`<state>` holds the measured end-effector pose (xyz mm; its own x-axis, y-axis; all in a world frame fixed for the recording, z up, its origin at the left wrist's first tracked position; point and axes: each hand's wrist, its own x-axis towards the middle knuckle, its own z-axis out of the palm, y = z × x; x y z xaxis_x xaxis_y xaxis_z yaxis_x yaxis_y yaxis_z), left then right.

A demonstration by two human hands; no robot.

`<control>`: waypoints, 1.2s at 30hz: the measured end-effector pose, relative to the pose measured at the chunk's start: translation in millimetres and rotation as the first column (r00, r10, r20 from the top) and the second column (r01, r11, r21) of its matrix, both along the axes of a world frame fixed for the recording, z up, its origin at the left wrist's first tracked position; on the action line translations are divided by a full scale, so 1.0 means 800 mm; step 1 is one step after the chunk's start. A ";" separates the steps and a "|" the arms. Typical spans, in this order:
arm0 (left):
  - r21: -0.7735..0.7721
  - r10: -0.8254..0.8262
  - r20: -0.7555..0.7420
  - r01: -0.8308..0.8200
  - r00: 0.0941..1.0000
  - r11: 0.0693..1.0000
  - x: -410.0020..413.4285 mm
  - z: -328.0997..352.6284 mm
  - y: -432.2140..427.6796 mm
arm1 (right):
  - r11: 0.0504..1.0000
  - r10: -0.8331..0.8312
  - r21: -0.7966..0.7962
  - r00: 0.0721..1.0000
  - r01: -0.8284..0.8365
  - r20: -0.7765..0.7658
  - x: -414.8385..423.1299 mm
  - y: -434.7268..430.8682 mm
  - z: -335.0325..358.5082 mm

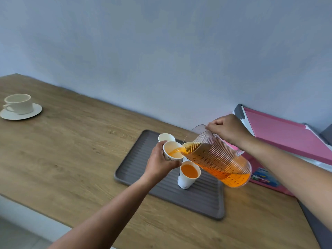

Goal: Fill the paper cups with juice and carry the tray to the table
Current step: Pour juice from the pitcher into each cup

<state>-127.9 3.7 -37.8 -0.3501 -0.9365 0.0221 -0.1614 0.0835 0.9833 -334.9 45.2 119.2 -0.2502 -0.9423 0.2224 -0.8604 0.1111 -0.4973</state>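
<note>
My left hand (pixel 159 163) holds a white paper cup (pixel 171 151) tilted above the grey ribbed tray (pixel 143 169). My right hand (pixel 227 129) grips the handle of a clear ribbed pitcher (pixel 219 157) of orange juice, tipped so that juice streams from its spout into the held cup. A second paper cup (pixel 187 174) stands on the tray filled with juice. A third cup (pixel 166 137) stands behind the held one and looks empty. Part of another cup shows under the pitcher's spout, mostly hidden.
The tray lies on a wooden counter (pixel 71 150) against a pale blue wall. A white teacup on a saucer (pixel 19 106) sits at the far left. A pink box (pixel 287 135) lies to the right, behind the pitcher.
</note>
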 end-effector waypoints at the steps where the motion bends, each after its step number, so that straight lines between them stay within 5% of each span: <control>1: -0.005 0.000 0.000 0.000 1.000 1.000 0.000 0.000 0.000 | 1.000 0.001 0.002 1.000 -0.001 -0.003 0.001 0.000 0.000; 36: 0.019 0.009 -0.033 -0.008 0.999 1.000 0.004 -0.002 0.008 | 1.000 0.004 0.024 1.000 -0.003 -0.025 0.002 0.001 0.000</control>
<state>-124.9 10.2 -39.6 -0.3417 -0.9397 0.0156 -0.1292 0.0635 0.9896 -332.9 46.2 119.1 -0.2416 -0.9484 0.2055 -0.8730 0.1200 -0.4727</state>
